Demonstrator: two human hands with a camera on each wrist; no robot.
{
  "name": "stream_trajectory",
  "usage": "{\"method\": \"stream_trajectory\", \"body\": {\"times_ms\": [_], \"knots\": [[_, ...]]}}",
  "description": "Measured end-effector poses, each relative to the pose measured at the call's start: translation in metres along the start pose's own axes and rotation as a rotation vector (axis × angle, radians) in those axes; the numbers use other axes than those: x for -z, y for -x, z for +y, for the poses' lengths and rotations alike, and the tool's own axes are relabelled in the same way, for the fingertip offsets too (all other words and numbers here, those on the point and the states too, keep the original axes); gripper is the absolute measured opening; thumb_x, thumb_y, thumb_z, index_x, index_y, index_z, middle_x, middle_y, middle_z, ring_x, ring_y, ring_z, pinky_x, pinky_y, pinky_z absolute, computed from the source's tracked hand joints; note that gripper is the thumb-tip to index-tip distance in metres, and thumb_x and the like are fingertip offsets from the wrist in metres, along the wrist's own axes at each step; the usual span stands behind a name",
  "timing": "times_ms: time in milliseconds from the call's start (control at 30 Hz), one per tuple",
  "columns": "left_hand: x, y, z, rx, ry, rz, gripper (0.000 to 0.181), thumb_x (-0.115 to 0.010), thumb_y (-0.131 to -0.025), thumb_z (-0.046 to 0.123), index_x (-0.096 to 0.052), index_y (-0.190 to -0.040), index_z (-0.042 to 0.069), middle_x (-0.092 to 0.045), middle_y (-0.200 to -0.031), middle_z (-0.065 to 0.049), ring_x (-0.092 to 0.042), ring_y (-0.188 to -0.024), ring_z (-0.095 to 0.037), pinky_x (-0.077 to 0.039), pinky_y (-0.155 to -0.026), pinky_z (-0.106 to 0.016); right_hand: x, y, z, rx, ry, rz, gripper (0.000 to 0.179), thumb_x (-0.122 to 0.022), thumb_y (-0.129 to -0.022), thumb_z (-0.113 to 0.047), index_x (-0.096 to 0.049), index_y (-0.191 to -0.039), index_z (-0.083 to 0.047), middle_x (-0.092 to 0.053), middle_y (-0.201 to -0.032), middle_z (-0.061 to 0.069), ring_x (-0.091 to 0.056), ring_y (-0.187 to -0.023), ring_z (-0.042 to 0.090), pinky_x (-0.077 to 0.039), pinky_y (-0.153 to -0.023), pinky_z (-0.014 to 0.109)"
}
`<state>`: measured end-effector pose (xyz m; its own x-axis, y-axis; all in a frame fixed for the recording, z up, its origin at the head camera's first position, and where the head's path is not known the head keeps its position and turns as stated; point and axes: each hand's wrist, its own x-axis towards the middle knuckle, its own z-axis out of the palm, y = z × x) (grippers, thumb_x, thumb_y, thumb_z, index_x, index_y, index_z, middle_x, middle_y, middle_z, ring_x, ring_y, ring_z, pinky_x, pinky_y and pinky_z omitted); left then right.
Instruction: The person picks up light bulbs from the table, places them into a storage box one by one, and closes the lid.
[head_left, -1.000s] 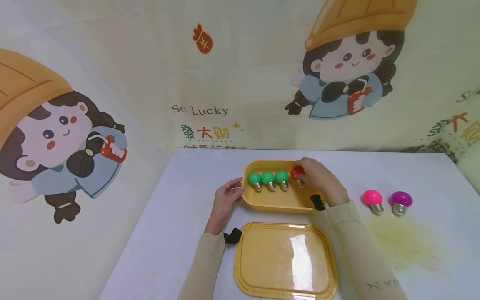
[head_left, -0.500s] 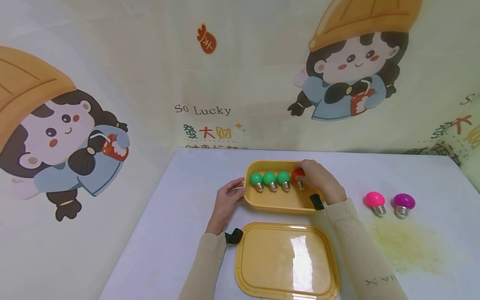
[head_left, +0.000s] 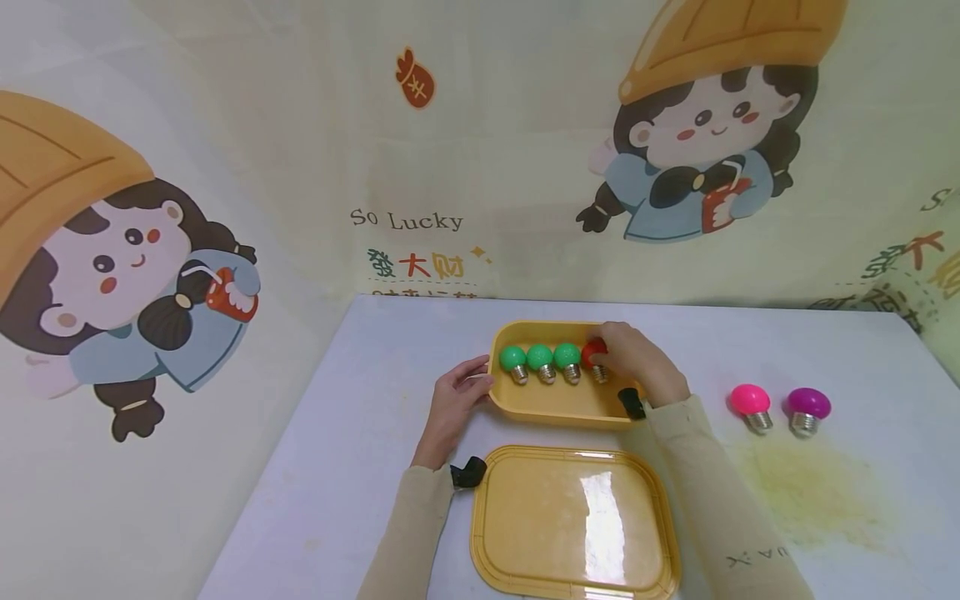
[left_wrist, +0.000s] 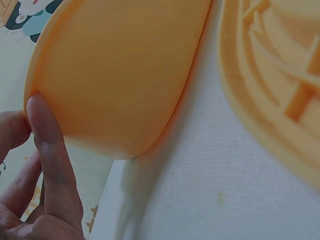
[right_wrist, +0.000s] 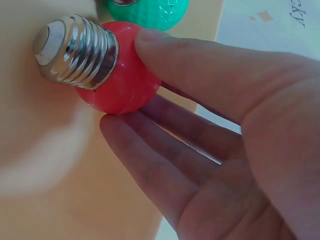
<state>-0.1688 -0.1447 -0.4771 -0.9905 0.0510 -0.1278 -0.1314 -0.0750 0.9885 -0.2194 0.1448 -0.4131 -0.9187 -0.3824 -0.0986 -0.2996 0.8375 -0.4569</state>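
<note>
My right hand (head_left: 637, 354) pinches the red light bulb (right_wrist: 125, 70) by its round globe, thumb on one side and fingers on the other. That bulb is inside the yellow box (head_left: 562, 415), right beside a row of three green light bulbs (head_left: 567, 357), its metal screw base pointing toward me. At the box's left end, my left hand (head_left: 453, 400) pinches the wall between thumb and fingers. The left wrist view shows its thumb (left_wrist: 50, 145) on the outer wall. Part of the red globe is covered by the right fingers in the head view.
A yellow lid (head_left: 573, 517) lies flat on the white table (head_left: 315, 467), just in front of the box. To the right are a pink light bulb (head_left: 750, 402) and a purple light bulb (head_left: 808, 407). A cartoon-printed cloth (head_left: 510, 150) hangs behind the table.
The red bulb has shifted slightly left and down beside the nearest green bulb, still pinched by my right hand. My left hand stays on the box. The head view has shifted slightly.
</note>
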Motion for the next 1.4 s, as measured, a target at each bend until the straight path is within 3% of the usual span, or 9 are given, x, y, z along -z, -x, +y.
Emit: {"method": "stream_trajectory", "body": {"times_ms": [200, 433, 733, 900, 1033, 1400], "knots": [[0.0, 0.0, 0.0, -0.005, -0.009, -0.003, 0.041, -0.067, -0.094, 0.005, -0.06, -0.134, 0.005, -0.058, -0.131, -0.024, -0.064, -0.104, -0.023, -0.056, -0.073, -0.021, 0.002, 0.003, 0.0, 0.026, 0.003, 0.026, 0.027, -0.068, -0.092, -0.005, -0.066, -0.116, 0.008, -0.067, -0.108, 0.02, -0.057, -0.092, 0.032, -0.051, -0.093, 0.05], [0.0, 0.0, -0.001, -0.02, -0.018, 0.001, 0.038, -0.067, -0.094, 0.005, -0.063, -0.131, 0.006, -0.06, -0.127, -0.02, -0.063, -0.107, -0.028, -0.056, -0.074, -0.022, 0.009, 0.01, -0.003, 0.0, -0.012, 0.026, 0.03, -0.068, -0.093, -0.008, -0.065, -0.12, 0.005, -0.066, -0.115, 0.021, -0.058, -0.101, 0.035, -0.048, -0.1, 0.054], [0.0, 0.0, -0.001, -0.015, -0.03, 0.007, 0.038, -0.068, -0.093, 0.006, -0.063, -0.131, 0.008, -0.061, -0.126, -0.019, -0.065, -0.103, -0.021, -0.057, -0.075, -0.022, 0.014, 0.026, 0.0, 0.013, 0.01, 0.087, 0.033, -0.068, -0.093, -0.007, -0.063, -0.122, 0.007, -0.065, -0.115, 0.023, -0.059, -0.104, 0.038, -0.048, -0.1, 0.054], [-0.001, 0.0, -0.002, -0.022, -0.03, 0.011, 0.037, -0.068, -0.093, 0.006, -0.064, -0.13, 0.008, -0.06, -0.126, -0.021, -0.064, -0.102, -0.024, -0.056, -0.073, -0.022, 0.016, 0.035, 0.003, 0.022, -0.006, 0.117, 0.033, -0.067, -0.093, -0.007, -0.063, -0.123, 0.008, -0.065, -0.115, 0.024, -0.06, -0.106, 0.04, -0.048, -0.098, 0.055], [0.0, -0.001, -0.003, -0.025, -0.024, 0.009, 0.038, -0.068, -0.093, 0.006, -0.064, -0.13, 0.008, -0.061, -0.126, -0.021, -0.064, -0.105, -0.028, -0.056, -0.073, -0.022, 0.019, 0.041, 0.002, -0.003, -0.014, 0.114, 0.034, -0.067, -0.093, -0.008, -0.063, -0.123, 0.007, -0.064, -0.115, 0.024, -0.06, -0.106, 0.04, -0.048, -0.097, 0.056], [-0.001, 0.001, -0.001, -0.026, -0.02, -0.001, 0.039, -0.069, -0.093, 0.009, -0.063, -0.132, 0.008, -0.061, -0.127, -0.018, -0.065, -0.104, -0.022, -0.057, -0.077, -0.023, 0.021, 0.055, 0.01, -0.003, -0.015, 0.141, 0.035, -0.07, -0.092, -0.011, -0.064, -0.122, 0.006, -0.065, -0.113, 0.024, -0.061, -0.105, 0.041, -0.05, -0.095, 0.056]]}}
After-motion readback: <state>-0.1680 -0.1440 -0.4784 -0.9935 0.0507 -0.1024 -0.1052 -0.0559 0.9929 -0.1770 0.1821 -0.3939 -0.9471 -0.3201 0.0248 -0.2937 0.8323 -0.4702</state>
